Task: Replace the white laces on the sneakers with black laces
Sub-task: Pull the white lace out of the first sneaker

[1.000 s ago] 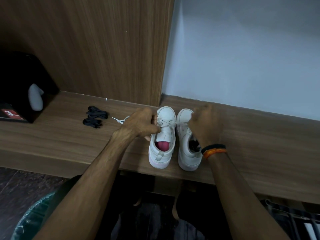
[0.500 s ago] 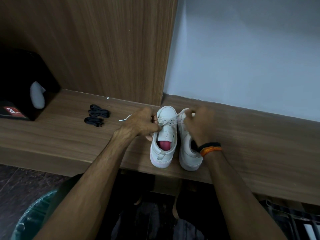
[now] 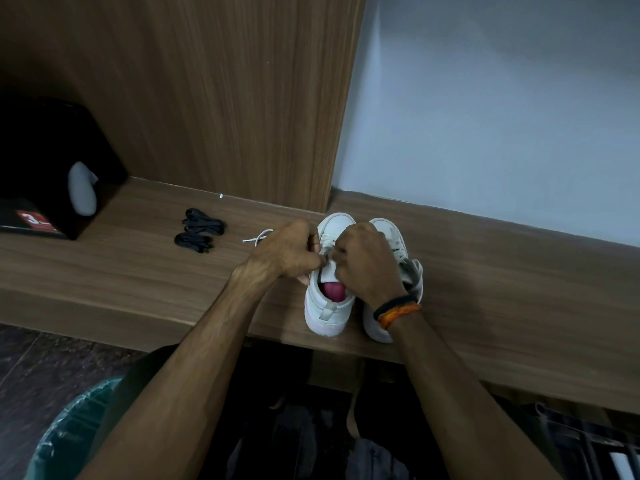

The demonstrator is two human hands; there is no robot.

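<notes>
Two white sneakers stand side by side on the wooden shelf (image 3: 138,278), toes toward the wall. The left sneaker (image 3: 327,306) has a pink insole. The right sneaker (image 3: 391,237) is partly covered by my right wrist. My left hand (image 3: 287,251) grips the left sneaker's side near the eyelets. My right hand (image 3: 367,265) is curled over the left sneaker's tongue, pinching the white lace (image 3: 258,236), whose free end trails out to the left on the shelf. Two bundles of black laces (image 3: 199,230) lie on the shelf further left.
A black box (image 3: 45,168) with a red label stands at the shelf's far left. A wooden panel (image 3: 207,98) and a pale wall (image 3: 502,116) rise behind. Below the shelf edge are a bin with a green liner (image 3: 65,441) and a wire rack (image 3: 588,445).
My right hand has moved left from above the right sneaker to the left sneaker's tongue, beside my left hand. The white lace that stretched between the hands has gone slack.
</notes>
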